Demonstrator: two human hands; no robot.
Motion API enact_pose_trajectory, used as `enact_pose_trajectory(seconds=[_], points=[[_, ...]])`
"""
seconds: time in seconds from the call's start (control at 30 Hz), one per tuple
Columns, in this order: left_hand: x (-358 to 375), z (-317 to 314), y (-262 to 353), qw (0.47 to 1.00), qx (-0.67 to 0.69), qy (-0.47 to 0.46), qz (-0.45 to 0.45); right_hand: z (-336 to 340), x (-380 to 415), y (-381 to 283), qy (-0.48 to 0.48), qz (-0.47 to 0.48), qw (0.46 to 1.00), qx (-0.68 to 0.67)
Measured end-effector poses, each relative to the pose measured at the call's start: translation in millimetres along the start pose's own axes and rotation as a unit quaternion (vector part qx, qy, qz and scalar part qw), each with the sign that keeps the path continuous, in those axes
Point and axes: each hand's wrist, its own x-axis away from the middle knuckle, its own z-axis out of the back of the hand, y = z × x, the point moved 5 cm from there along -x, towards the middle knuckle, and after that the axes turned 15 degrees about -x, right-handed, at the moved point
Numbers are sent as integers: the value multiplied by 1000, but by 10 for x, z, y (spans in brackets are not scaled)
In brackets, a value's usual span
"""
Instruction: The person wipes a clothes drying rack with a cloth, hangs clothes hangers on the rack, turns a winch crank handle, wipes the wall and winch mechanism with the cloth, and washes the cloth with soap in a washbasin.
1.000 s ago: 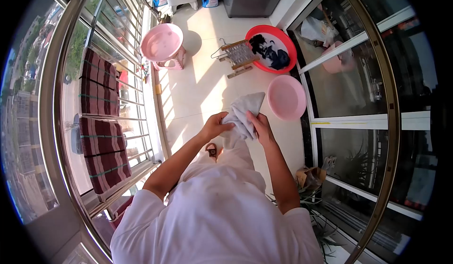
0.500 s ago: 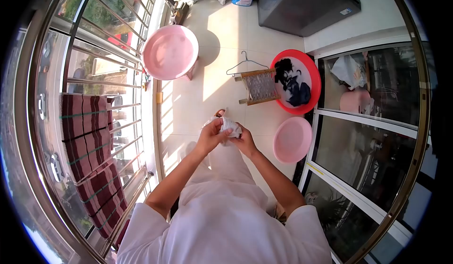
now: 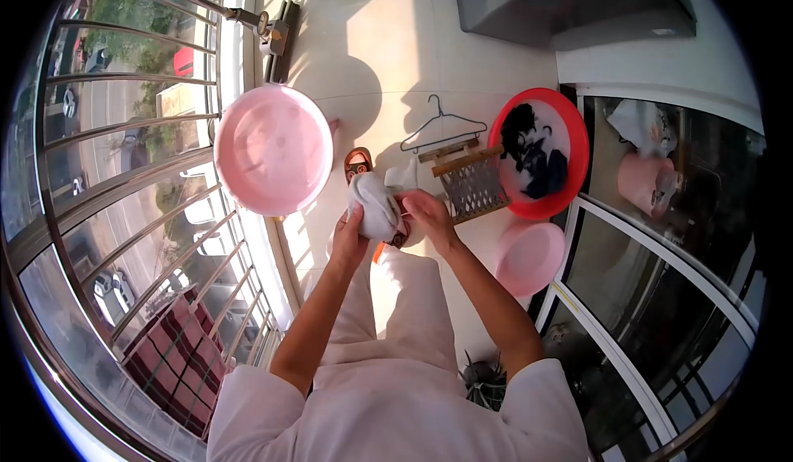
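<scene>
A bundled white cloth (image 3: pixel 373 206) is stretched between my hands in front of my legs. My left hand (image 3: pixel 350 241) grips its near left side, the thumb lying up over the fabric. At its right edge, my right hand (image 3: pixel 428 217) pinches the material between thumb and fingers. A loose end of the cloth sticks up beyond the bundle. Below it shows a brown sandal (image 3: pixel 358 163) on my foot. Left of the cloth stands a large pink basin (image 3: pixel 227 183), raised off the floor and holding water.
On the right, a red basin (image 3: pixel 581 167) holds dark clothes in cloudy water. A low stool with a woven seat (image 3: pixel 477 184) and a clothes hanger (image 3: pixel 442 126) lie left of it. Another pink basin (image 3: pixel 531 257) sits nearer me. Metal railings (image 3: pixel 136 144) line the left side.
The view has shifted toward the left, and I stand closer to the raised pink basin. The cloth has been opened out from a small wad into a larger, longer bundle.
</scene>
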Motion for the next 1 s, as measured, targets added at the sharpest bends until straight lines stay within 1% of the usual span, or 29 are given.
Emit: enact_pose_trajectory(seconds=[0.07,0.1,0.2,0.23,0.3,0.37,0.4,0.47,0.5,0.53,0.6,0.63,0.67,0.7,0.73,0.83,0.93,1.0], points=[[-412,136,40,1000,-4,3,13,528,-429,68,119,10,992,46],[-529,133,109,1000,-7,2,12,832,-669,219,181,17,982,42],[-871,233,2,996,33,44,76,1670,-1338,779,287,-7,956,65],[-970,264,-64,992,58,72,86,1928,-1563,1020,295,-10,951,86],[-1210,347,-236,991,50,71,97,2391,-2014,1495,309,-16,942,127],[-1476,443,-406,993,42,60,94,2746,-2429,1910,333,-25,929,161],[-1551,480,-474,991,44,70,101,2883,-2580,2090,347,-29,921,177],[-1672,465,-504,988,50,92,110,3093,-2884,2365,391,-81,902,168],[-1689,345,-416,984,57,110,125,3235,-3036,2546,419,-109,889,152],[-1748,307,-430,983,70,103,134,3363,-3172,2764,446,-138,874,135],[-1860,288,-463,981,91,91,147,3698,-3414,3145,491,-117,849,156],[-1904,250,-462,981,86,84,150,3804,-3504,3248,512,-107,836,167],[-1947,201,-450,982,80,77,153,3890,-3603,3354,521,-118,824,187],[-1973,162,-423,980,76,96,159,3922,-3689,3355,531,-127,812,206],[-2006,122,-365,981,76,90,157,3909,-3756,3308,542,-137,798,227],[-2029,67,-283,979,95,82,159,3836,-3864,3206,547,-213,752,301],[-1979,190,-342,973,77,117,185,3851,-3983,3255,513,-215,783,279],[-1987,228,-334,976,80,124,163,3748,-4054,3300,494,-154,812,271]])
